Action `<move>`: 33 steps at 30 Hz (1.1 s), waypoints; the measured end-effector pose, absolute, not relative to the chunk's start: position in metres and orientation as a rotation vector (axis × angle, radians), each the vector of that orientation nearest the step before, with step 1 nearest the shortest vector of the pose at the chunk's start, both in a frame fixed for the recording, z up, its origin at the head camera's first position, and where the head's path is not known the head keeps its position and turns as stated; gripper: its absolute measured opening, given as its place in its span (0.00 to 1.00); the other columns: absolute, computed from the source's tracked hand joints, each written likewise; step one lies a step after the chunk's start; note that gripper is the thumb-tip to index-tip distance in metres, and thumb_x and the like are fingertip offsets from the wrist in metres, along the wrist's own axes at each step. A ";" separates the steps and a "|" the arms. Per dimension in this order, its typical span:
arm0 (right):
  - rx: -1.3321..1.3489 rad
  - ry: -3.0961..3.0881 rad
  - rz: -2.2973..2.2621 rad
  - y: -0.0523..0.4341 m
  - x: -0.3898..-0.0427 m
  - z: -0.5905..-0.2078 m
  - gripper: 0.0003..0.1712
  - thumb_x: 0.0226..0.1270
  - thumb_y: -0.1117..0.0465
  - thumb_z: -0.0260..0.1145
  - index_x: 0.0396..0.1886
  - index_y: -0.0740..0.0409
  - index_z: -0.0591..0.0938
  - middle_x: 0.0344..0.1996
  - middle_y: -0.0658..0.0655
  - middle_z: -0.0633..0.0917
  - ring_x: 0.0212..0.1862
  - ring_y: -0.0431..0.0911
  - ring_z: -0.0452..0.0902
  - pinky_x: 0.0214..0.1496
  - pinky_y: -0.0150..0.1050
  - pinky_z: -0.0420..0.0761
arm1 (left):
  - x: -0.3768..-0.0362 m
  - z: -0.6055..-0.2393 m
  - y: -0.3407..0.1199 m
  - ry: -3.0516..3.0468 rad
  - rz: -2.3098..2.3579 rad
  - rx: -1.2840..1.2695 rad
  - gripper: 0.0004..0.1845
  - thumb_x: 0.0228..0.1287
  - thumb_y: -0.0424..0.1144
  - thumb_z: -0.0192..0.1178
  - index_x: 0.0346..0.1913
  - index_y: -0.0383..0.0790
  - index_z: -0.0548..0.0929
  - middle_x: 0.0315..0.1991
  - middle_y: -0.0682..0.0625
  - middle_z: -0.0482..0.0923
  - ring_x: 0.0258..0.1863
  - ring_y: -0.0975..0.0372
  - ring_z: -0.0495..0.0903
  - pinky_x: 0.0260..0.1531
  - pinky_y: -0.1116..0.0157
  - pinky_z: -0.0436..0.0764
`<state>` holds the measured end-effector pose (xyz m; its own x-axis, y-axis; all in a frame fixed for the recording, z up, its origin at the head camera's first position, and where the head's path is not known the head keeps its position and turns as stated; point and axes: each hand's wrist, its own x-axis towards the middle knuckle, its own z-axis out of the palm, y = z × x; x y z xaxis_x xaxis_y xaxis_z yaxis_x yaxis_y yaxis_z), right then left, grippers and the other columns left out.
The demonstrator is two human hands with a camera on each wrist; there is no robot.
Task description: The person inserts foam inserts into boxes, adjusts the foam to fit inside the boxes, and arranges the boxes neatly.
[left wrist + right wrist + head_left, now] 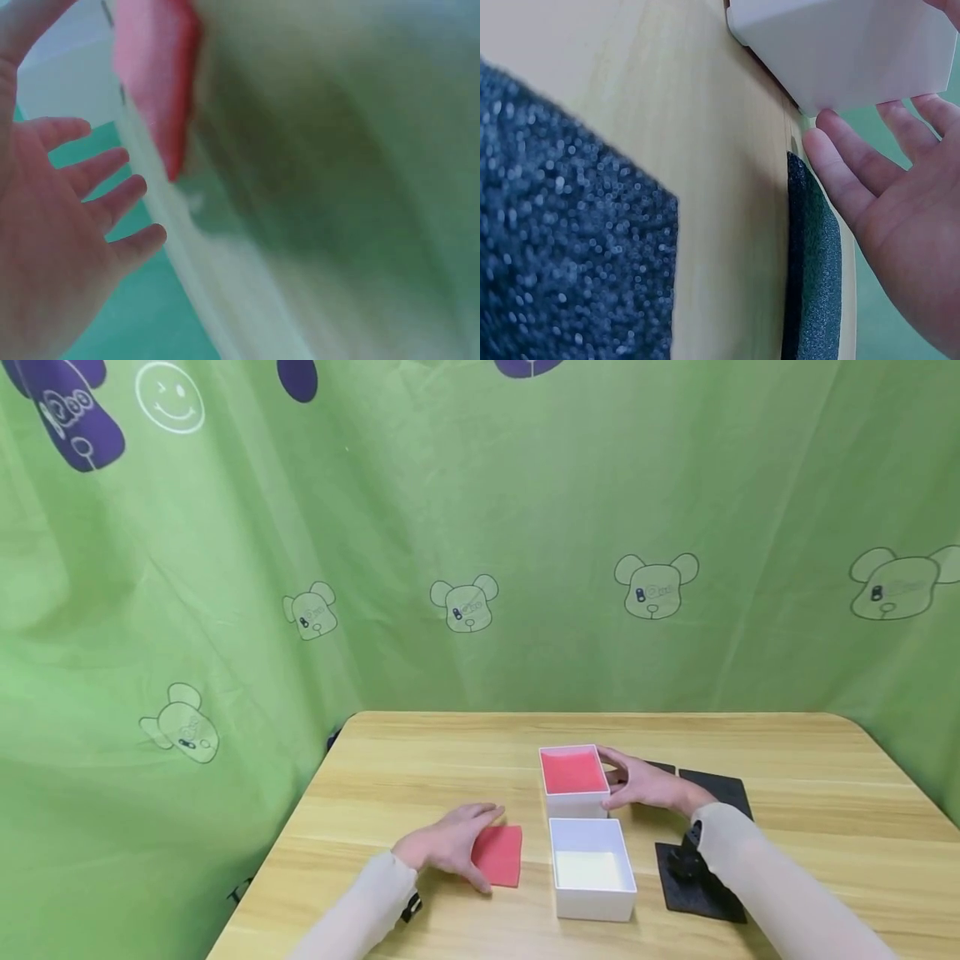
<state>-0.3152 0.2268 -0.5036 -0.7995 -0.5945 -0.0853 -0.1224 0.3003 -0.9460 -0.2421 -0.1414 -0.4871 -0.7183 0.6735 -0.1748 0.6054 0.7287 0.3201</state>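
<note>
My left hand [454, 840], fingers spread, is at the left side of a red foam sheet [501, 857] lying flat on the table. In the left wrist view the fingers [112, 202] stand apart with nothing between them. My right hand [647, 783] holds a white box [576, 807] at its right side, thumb by the near corner and fingers at the far one. Red material [572, 772] fills the top of this box. The right wrist view shows fingertips against the white box [847, 52]. Just nearer stands a second white box [595, 906], open-topped, with a pale bottom.
Several black foam sheets lie on the right of the wooden table [420, 752]: one black sheet [693, 893] below my right forearm, another black sheet [722, 787] farther back. A green curtain [525, 668] with bear drawings hangs behind the table.
</note>
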 end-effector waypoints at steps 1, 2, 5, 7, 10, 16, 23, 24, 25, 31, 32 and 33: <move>-0.638 2.152 -1.510 0.227 -0.315 -0.504 0.60 0.53 0.63 0.73 0.75 0.58 0.43 0.72 0.68 0.48 0.64 0.65 0.61 0.59 0.48 0.74 | -0.241 -0.488 -0.141 2.651 0.320 1.028 0.62 0.36 0.59 0.76 0.74 0.43 0.53 0.71 0.46 0.54 0.69 0.53 0.54 0.67 0.55 0.59; -0.637 2.153 -1.511 0.227 -0.315 -0.504 0.60 0.53 0.62 0.73 0.75 0.58 0.43 0.72 0.68 0.48 0.64 0.65 0.61 0.59 0.48 0.74 | -0.240 -0.489 -0.141 2.649 0.288 1.052 0.62 0.36 0.58 0.76 0.74 0.43 0.53 0.72 0.45 0.53 0.69 0.53 0.54 0.67 0.55 0.58; -0.639 2.154 -1.511 0.228 -0.316 -0.506 0.59 0.53 0.62 0.73 0.75 0.58 0.43 0.72 0.68 0.48 0.64 0.65 0.61 0.59 0.48 0.74 | -0.239 -0.491 -0.140 2.642 0.240 1.082 0.61 0.37 0.57 0.76 0.74 0.43 0.54 0.71 0.46 0.53 0.69 0.52 0.54 0.67 0.55 0.57; -0.639 2.155 -1.507 0.228 -0.317 -0.507 0.60 0.53 0.61 0.74 0.75 0.58 0.43 0.72 0.68 0.49 0.64 0.64 0.61 0.59 0.48 0.74 | -0.239 -0.492 -0.140 2.643 0.219 1.084 0.60 0.37 0.56 0.76 0.74 0.44 0.54 0.71 0.48 0.54 0.69 0.53 0.55 0.67 0.56 0.58; -0.635 2.150 -1.509 0.229 -0.317 -0.507 0.60 0.53 0.61 0.74 0.75 0.58 0.43 0.72 0.68 0.49 0.64 0.64 0.62 0.59 0.48 0.74 | -0.240 -0.494 -0.139 2.656 0.215 1.083 0.59 0.38 0.56 0.76 0.73 0.45 0.56 0.70 0.51 0.58 0.67 0.56 0.57 0.66 0.57 0.60; -0.608 2.150 -1.510 0.229 -0.316 -0.506 0.60 0.52 0.60 0.74 0.76 0.55 0.44 0.72 0.66 0.50 0.64 0.63 0.63 0.58 0.48 0.74 | -0.245 -0.499 -0.138 2.695 0.225 1.085 0.54 0.41 0.55 0.74 0.72 0.45 0.59 0.65 0.54 0.64 0.62 0.60 0.62 0.63 0.62 0.64; -0.648 2.139 -1.518 0.228 -0.317 -0.507 0.60 0.53 0.62 0.74 0.75 0.59 0.43 0.72 0.69 0.49 0.64 0.65 0.61 0.56 0.46 0.77 | -0.251 -0.504 -0.138 2.718 0.380 1.021 0.53 0.43 0.53 0.73 0.72 0.43 0.58 0.65 0.51 0.62 0.60 0.60 0.65 0.59 0.62 0.70; -0.658 2.134 -1.519 0.229 -0.317 -0.507 0.60 0.53 0.62 0.73 0.75 0.59 0.43 0.72 0.69 0.48 0.64 0.66 0.61 0.56 0.46 0.77 | -0.252 -0.504 -0.138 2.720 0.413 1.002 0.54 0.43 0.53 0.73 0.72 0.43 0.57 0.65 0.50 0.62 0.58 0.61 0.66 0.57 0.63 0.71; -0.659 2.129 -1.523 0.228 -0.317 -0.507 0.59 0.53 0.63 0.73 0.75 0.59 0.43 0.72 0.69 0.48 0.64 0.66 0.61 0.55 0.46 0.77 | -0.254 -0.504 -0.138 2.720 0.453 0.984 0.54 0.43 0.52 0.73 0.73 0.43 0.56 0.65 0.50 0.61 0.57 0.62 0.67 0.55 0.65 0.72; -0.665 2.123 -1.536 0.228 -0.318 -0.507 0.59 0.53 0.64 0.73 0.75 0.59 0.43 0.72 0.70 0.48 0.64 0.66 0.61 0.55 0.45 0.77 | -0.265 -0.494 -0.137 2.724 0.637 0.914 0.53 0.45 0.50 0.72 0.73 0.42 0.55 0.61 0.50 0.62 0.47 0.64 0.68 0.42 0.70 0.76; -0.664 2.123 -1.537 0.228 -0.318 -0.507 0.59 0.53 0.64 0.73 0.75 0.59 0.43 0.72 0.70 0.48 0.63 0.66 0.61 0.55 0.45 0.77 | -0.267 -0.492 -0.137 2.727 0.651 0.910 0.53 0.46 0.50 0.72 0.73 0.41 0.55 0.61 0.50 0.62 0.48 0.64 0.68 0.41 0.70 0.75; -0.666 2.122 -1.539 0.228 -0.318 -0.507 0.59 0.53 0.64 0.73 0.75 0.60 0.43 0.72 0.70 0.48 0.63 0.66 0.61 0.55 0.45 0.77 | -0.269 -0.490 -0.136 2.731 0.667 0.902 0.53 0.46 0.49 0.72 0.73 0.41 0.55 0.61 0.49 0.62 0.48 0.64 0.68 0.41 0.70 0.76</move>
